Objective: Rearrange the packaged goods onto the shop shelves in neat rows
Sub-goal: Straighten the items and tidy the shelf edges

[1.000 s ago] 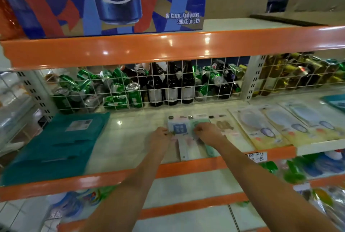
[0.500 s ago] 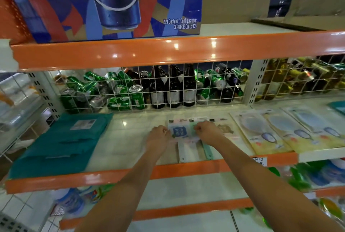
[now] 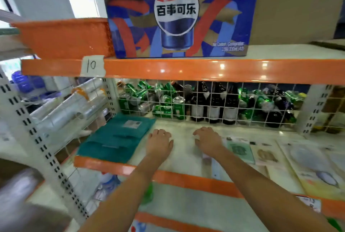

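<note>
Both hands rest palm-down and unclenched on the shelf (image 3: pixel 179 160), grasping nothing. Left hand (image 3: pixel 159 143) lies just right of the teal packet stack (image 3: pixel 115 138); right hand (image 3: pixel 208 141) lies further right, just left of the green flat packet (image 3: pixel 240 150). That packet's long axis runs front to back, so the right hand seems nearer for the next straightening.

Flat packets (image 3: pixel 240 150) lie side by side on shelf (image 3: pixel 186 157).
</note>
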